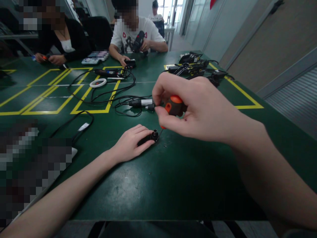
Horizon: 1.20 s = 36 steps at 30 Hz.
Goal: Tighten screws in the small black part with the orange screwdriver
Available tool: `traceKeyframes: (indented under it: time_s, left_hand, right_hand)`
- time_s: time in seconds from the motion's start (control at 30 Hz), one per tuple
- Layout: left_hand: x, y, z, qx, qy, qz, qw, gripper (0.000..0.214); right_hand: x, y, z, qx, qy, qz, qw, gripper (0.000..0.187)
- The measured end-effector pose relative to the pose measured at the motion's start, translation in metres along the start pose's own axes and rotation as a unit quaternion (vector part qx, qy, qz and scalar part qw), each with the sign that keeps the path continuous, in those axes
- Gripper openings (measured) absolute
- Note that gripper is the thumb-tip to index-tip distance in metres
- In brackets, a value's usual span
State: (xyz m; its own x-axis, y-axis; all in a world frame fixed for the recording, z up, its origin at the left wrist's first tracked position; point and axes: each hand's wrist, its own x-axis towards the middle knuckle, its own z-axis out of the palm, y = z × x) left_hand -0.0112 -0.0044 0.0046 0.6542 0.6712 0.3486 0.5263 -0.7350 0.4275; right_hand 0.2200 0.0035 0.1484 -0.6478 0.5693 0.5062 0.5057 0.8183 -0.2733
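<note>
My right hand [200,105] is closed round the orange and dark handle of a screwdriver [175,107]. Its thin shaft slants down to the left, with the tip near a small black part [146,139]. Whether the tip touches that part I cannot tell. My left hand [130,141] lies low over the table and pinches the black part between thumb and fingers. A round metal piece stands up at its right end; the rest is mostly covered by the fingers. Tiny bits, perhaps screws [164,145], lie on the green tabletop [198,185].
Beyond my hands lie black cables with a connector [141,103] and a white ring [98,83]. More tools and cords form a pile [190,64] at the back right. Blurred-out flat objects [44,168] are at left. Two people sit across the table, one holding a power drill [138,41].
</note>
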Motion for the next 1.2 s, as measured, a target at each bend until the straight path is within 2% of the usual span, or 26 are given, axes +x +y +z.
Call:
traceKeyframes:
  time_s: [0.13,0.2,0.27,0.4,0.5,0.57,0.67,0.73,0.9,1.1,1.2]
  left_hand:
    - [0.0005,-0.0003,-0.0003,0.002,-0.011,-0.002,1.000,0.031]
    - [0.0009,-0.0002,-0.0004,0.008,-0.013,0.001,1.000,0.029]
    - [0.0011,-0.0003,-0.0004,0.011,-0.014,0.006,1.000,0.029]
    - [0.0008,-0.0009,-0.0001,0.010,-0.008,0.012,1.000,0.028]
    - [0.0008,-0.0009,-0.0004,0.007,-0.003,0.018,1.000,0.026]
    - [0.0010,-0.0008,-0.0006,0.007,0.003,0.020,1.000,0.025]
    - [0.0014,-0.0010,-0.0010,0.010,0.004,0.021,1.000,0.025]
    - [0.0015,-0.0011,-0.0013,0.008,0.000,0.020,1.000,0.025]
    - [0.0020,-0.0004,-0.0026,-0.002,0.002,0.016,1.000,0.026]
    - [0.0012,-0.0010,-0.0016,0.000,0.001,0.006,1.000,0.026]
    - [0.0006,-0.0017,-0.0005,0.005,0.006,0.006,1.000,0.028]
  right_hand:
    - [-0.0004,0.0028,-0.0008,-0.031,0.013,0.022,0.999,0.011]
    - [-0.0006,0.0049,-0.0007,-0.048,0.020,0.030,0.998,0.026]
    - [-0.0007,0.0056,-0.0005,-0.044,0.022,0.024,0.998,0.032]
    - [-0.0004,0.0024,-0.0011,-0.011,-0.002,0.004,1.000,0.008]
    - [0.0000,0.0015,-0.0015,-0.009,0.000,0.020,1.000,0.012]
    - [0.0000,0.0026,-0.0013,-0.012,0.006,0.032,0.999,0.007]
    - [-0.0002,0.0048,-0.0002,-0.017,0.020,0.036,0.999,0.024]
    - [-0.0003,0.0053,0.0002,-0.013,0.023,0.030,0.999,0.028]
    - [-0.0001,0.0039,-0.0012,0.003,-0.002,0.015,1.000,0.005]
    - [0.0010,0.0022,-0.0027,-0.024,-0.006,0.041,0.999,0.009]
    - [0.0019,-0.0001,-0.0023,-0.035,-0.011,0.059,0.998,0.028]
